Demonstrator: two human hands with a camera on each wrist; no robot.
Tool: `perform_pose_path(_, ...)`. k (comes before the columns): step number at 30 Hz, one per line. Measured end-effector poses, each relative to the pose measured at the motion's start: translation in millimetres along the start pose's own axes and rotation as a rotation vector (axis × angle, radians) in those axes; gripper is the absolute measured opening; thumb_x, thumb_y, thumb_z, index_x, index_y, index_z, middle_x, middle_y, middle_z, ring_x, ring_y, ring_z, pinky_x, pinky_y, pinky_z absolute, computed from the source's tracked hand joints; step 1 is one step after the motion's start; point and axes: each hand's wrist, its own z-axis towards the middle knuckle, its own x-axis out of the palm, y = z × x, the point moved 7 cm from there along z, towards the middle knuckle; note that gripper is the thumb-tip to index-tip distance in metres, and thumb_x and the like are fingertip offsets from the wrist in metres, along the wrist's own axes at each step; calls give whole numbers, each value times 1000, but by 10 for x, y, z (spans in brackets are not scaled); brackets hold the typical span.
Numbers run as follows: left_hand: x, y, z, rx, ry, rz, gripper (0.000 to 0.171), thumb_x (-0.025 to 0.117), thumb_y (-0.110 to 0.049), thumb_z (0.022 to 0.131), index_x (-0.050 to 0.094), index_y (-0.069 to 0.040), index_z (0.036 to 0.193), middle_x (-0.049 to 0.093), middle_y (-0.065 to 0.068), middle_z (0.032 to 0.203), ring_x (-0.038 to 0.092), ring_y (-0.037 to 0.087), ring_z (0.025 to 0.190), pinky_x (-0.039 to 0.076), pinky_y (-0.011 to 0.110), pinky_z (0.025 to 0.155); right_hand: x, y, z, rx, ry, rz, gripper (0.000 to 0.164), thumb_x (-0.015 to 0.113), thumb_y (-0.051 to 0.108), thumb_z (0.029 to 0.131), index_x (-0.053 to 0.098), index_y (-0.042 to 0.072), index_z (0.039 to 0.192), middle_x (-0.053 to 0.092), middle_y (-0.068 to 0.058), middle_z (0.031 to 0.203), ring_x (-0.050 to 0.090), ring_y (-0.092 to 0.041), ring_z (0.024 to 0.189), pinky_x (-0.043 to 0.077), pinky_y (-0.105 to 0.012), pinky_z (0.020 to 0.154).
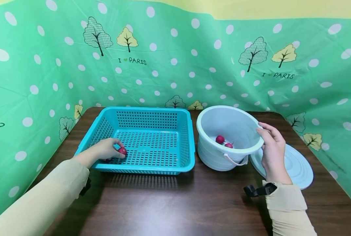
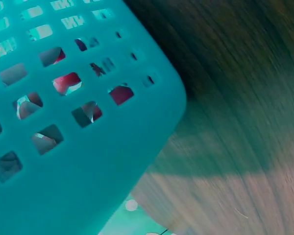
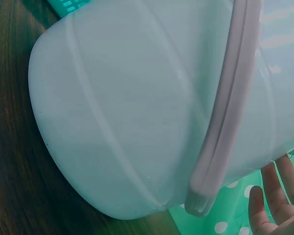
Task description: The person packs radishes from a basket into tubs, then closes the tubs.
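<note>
In the head view my left hand [image 1: 108, 149] reaches into the near left corner of a blue-green plastic basket [image 1: 192, 147] and pinches a red radish [image 1: 122, 150]. Another bit of red shows low beneath that hand, mostly covered by it. The left wrist view has the basket's slotted wall [image 2: 122, 142] in front, with red radish [image 2: 121, 94] and parts of the fingers visible through the holes. My right hand [image 1: 272, 147] holds the right rim of a pale blue bucket [image 1: 213, 155], thumb over the edge. Inside the bucket lie two radishes [image 1: 220, 139].
A round pale blue lid [image 1: 299, 167] lies on the brown wooden table [image 1: 163, 203], right of the bucket and partly behind my right hand. The bucket's handle [image 3: 225, 107] hangs down its near side. A green dotted cloth [image 1: 175, 62] stands around the table's back and sides.
</note>
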Motion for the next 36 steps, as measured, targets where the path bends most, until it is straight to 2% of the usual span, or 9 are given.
perform_pose_path(3,-18,-21,9,32,-3,-27,46,73,-32,90,58,-4,123,64,14,96,54,19,66,43,31,59,11,19,10,-4,8,5,24,70,18,92,70,11,114,66,2,96,62,-9,81,51,-17,64)
perform_pose_path(7,-70,-49,27,66,-27,-67,48,72,-34,91,57,-3,124,65,22,112,58,23,77,46,32,65,26,39,16,-11,13,8,24,70,18,92,70,11,115,66,2,97,62,-10,83,52,-17,65)
perform_pose_path(14,-151,-153,12,82,-38,-241,53,70,-36,92,52,-4,130,63,25,119,53,23,67,47,33,60,12,22,18,-10,3,7,24,70,18,92,70,11,115,65,2,99,62,-10,86,53,-16,66)
perform_pose_path(19,-215,-273,-36,106,-59,-321,64,70,-44,91,49,-6,138,62,25,122,52,23,66,44,32,54,9,16,23,-16,7,14,23,69,18,93,70,11,115,66,2,99,62,-11,87,53,-17,66)
perform_pose_path(27,-273,-449,-93,134,-93,-420,65,68,-49,90,48,-11,139,64,20,117,51,19,64,44,28,53,22,5,20,-21,9,9,23,68,19,93,70,11,115,66,2,100,62,-11,88,53,-17,67)
perform_pose_path(36,-293,-702,-145,178,-150,-497,61,68,-51,90,51,-17,137,61,6,95,50,19,69,44,28,56,-5,-6,5,-8,3,23,23,69,18,93,70,11,115,65,2,99,61,-11,87,52,-17,67)
